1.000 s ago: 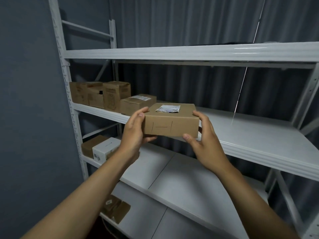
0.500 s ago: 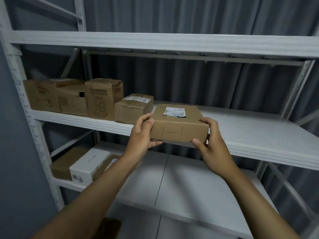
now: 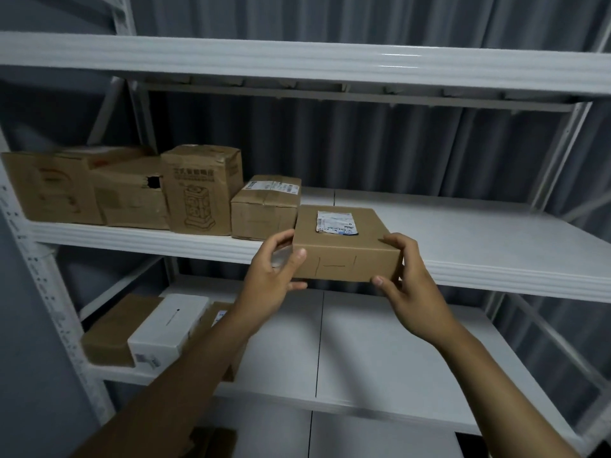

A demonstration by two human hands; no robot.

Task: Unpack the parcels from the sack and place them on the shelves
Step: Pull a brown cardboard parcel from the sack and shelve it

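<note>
A flat brown cardboard parcel (image 3: 344,246) with a white shipping label on top sits at the front edge of the middle shelf (image 3: 479,246), its near face overhanging the lip. My left hand (image 3: 276,276) grips its left end, thumb on the front face. My right hand (image 3: 410,285) grips its right end, fingers over the top corner and thumb under the front. The parcel lies just right of a small labelled box (image 3: 264,209). The sack is out of view.
Three more cardboard boxes (image 3: 198,190) line the middle shelf to the left. The lower shelf (image 3: 380,352) holds a white box (image 3: 165,328) and brown parcels at its left. An upper shelf (image 3: 297,61) spans overhead. White uprights stand at both sides.
Both hands have carried the parcel forward and up onto the middle shelf's front edge, next to the small labelled box. The view has moved closer to the shelves.
</note>
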